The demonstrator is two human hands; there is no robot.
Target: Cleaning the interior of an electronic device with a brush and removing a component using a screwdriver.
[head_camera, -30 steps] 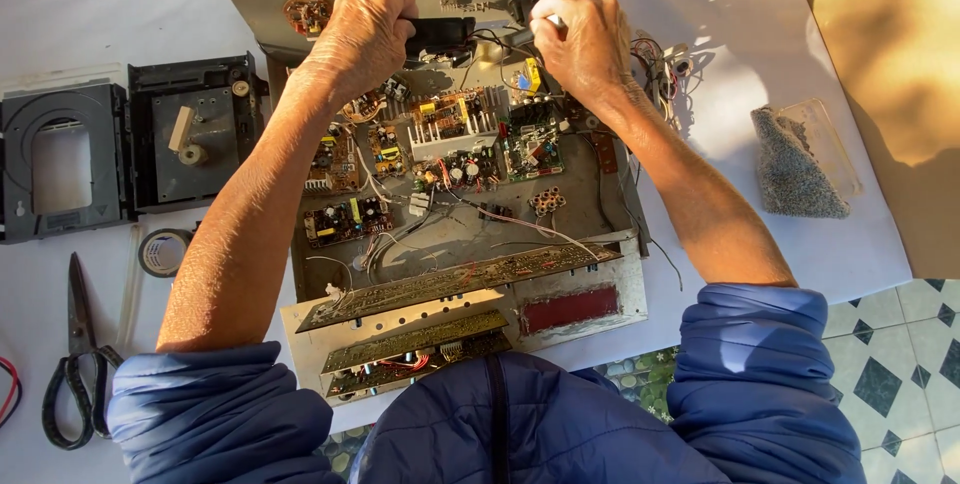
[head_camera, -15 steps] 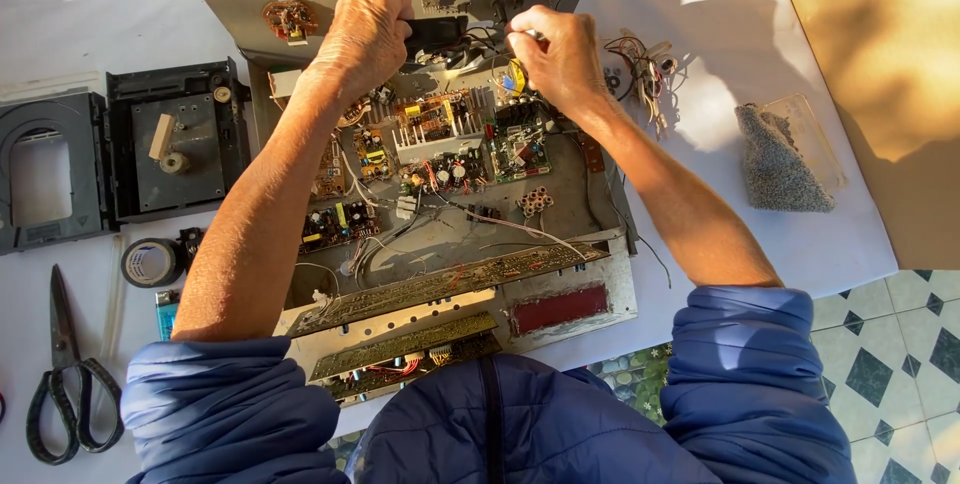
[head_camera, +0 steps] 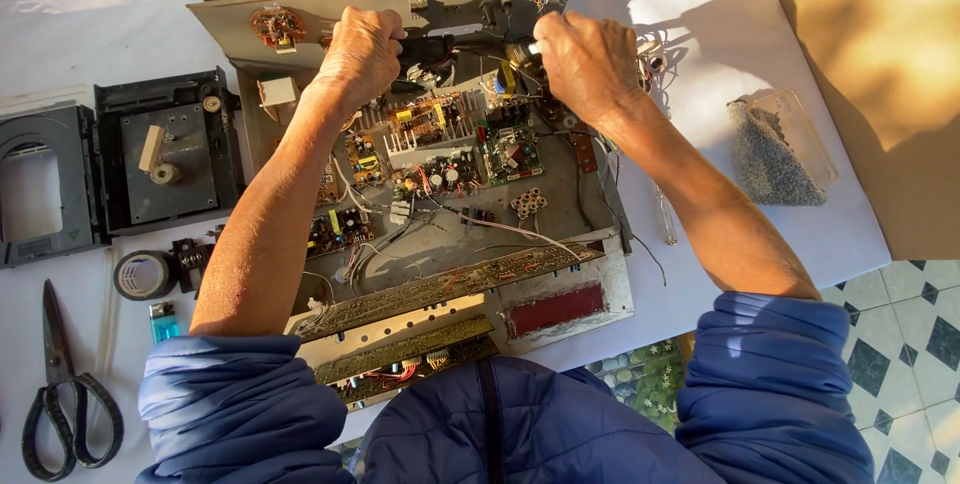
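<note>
Seen from above: an opened grey metal electronics chassis [head_camera: 560,206] lying on a white paper-covered surface [head_camera: 720,74], its floor crowded with small green and brown circuit boards [head_camera: 440,139], coloured components and loose wires. Left hand [head_camera: 362,49] at the far edge of the chassis, fingers curled in a tight grip around a black block-shaped part [head_camera: 428,48] just under the upright grey back panel [head_camera: 330,9]. Right hand [head_camera: 585,64] close beside it on the same edge, fingers closed narrow around a slim tool, only its pale tip [head_camera: 535,48] showing past the knuckles; exact kind of tool not clear. Both hands near each other, not touching, with a dark cable between them. Forearms bare, blue padded jacket sleeves [head_camera: 235,399] pushed up to the elbows.

Nearer the body, long brown strip boards [head_camera: 450,284] and a dark red display window [head_camera: 557,310] on the detached front section.

Left of the chassis: a black plastic disc-drive tray assembly [head_camera: 165,149], a roll of black tape [head_camera: 145,275], a small blue lighter [head_camera: 164,322] and black-handled scissors [head_camera: 62,399]. To the right, a clear plastic box of small grey bits [head_camera: 775,149], well apart from the hands. Patterned floor tiles [head_camera: 915,339] at the lower right corner.
</note>
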